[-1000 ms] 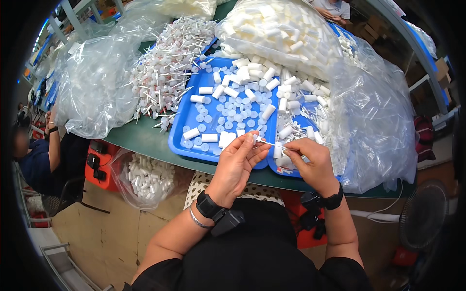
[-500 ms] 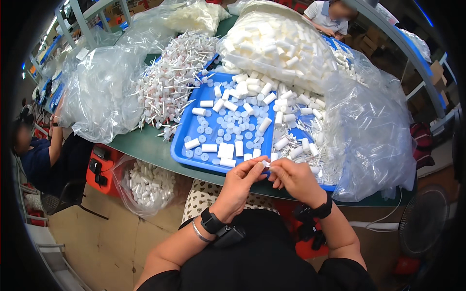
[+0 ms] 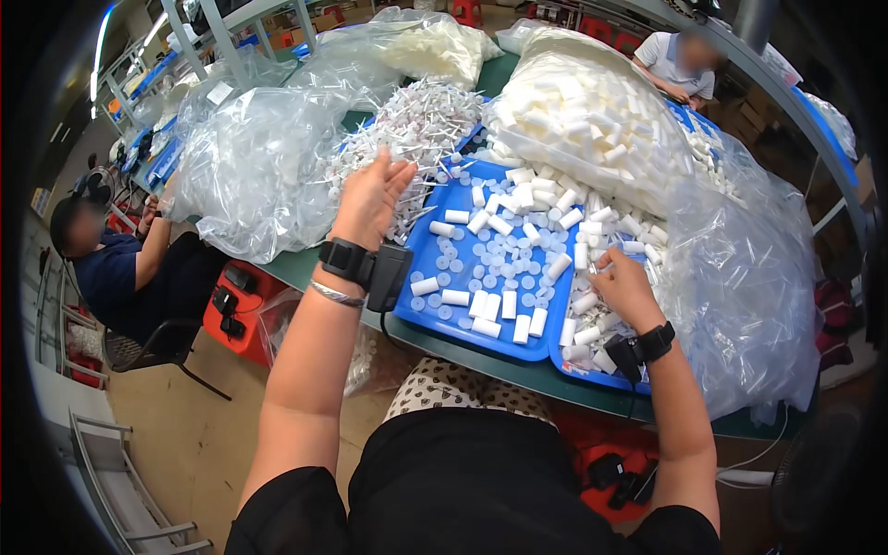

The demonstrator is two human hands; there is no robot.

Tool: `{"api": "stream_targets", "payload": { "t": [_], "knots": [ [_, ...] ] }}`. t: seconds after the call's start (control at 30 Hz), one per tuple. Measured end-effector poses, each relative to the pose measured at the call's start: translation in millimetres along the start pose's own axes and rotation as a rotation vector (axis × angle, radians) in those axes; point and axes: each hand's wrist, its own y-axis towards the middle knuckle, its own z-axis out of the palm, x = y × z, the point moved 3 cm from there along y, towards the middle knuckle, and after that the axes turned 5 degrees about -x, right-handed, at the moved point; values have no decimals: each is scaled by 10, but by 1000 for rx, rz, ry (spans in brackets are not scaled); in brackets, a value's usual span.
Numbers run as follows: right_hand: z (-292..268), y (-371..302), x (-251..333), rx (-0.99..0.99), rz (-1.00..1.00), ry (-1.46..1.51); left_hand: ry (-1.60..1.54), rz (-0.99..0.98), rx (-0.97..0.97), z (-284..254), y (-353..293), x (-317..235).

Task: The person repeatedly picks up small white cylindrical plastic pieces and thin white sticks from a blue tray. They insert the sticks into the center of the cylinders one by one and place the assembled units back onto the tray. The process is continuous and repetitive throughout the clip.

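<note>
My left hand (image 3: 372, 199) is stretched out at the near edge of a heap of thin white sticks with round pale discs on them (image 3: 425, 116); its fingers are extended and hold nothing I can see. On the right, my right hand (image 3: 627, 289) is over a second blue tray (image 3: 601, 377) of white foam-like cylinders (image 3: 585, 303) and thin white sticks. Its fingers are curled together, and whatever is between them is hidden. Between my hands lies a blue tray (image 3: 427, 326) with translucent discs (image 3: 499, 250) and white cylinders (image 3: 487, 305) scattered in it.
A large clear bag of white cylinders (image 3: 592, 111) stands behind the trays. Crumpled clear bags (image 3: 264, 166) lie to the left, another clear bag (image 3: 740, 296) to the right. One person (image 3: 120, 259) sits at the far left, another (image 3: 680, 65) at the back right.
My hands were together at the near edge of the trays, fingers pinching a small white piece. They have parted: the left went forward and left to the stick heap, the right moved right over its tray.
</note>
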Motion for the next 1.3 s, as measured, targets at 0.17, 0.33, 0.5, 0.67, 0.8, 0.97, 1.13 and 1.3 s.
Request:
{"api": "stream_targets", "payload": {
  "t": [0.17, 0.33, 0.5, 0.67, 0.8, 0.97, 1.13, 1.3],
  "knots": [
    [-209, -172, -45, -141, -122, -52, 178, 156, 70, 346, -601, 7],
    [-397, -467, 75, -117, -65, 113, 989, 373, 485, 513, -968, 866],
    [-365, -694, 225, -152, -120, 176, 1339, 676, 589, 544, -908, 1212],
    [-251, -801, 278, -247, -203, 179, 1208, 575, 567, 516, -828, 1154],
    [-225, -858, 409, -282, -304, 89, 961, 248, 455, 599, -971, 1030],
    [-159, -945, 667, -338, -533, -107, 99, -668, 442, 571, -1424, 1178],
    [-62, -981, 759, -330, -655, -254, -128, -779, 457, 499, -1634, 1288],
    [-32, -1009, 770, -302, -665, -314, -180, -795, 437, 492, -1668, 1338]
  ]
}}
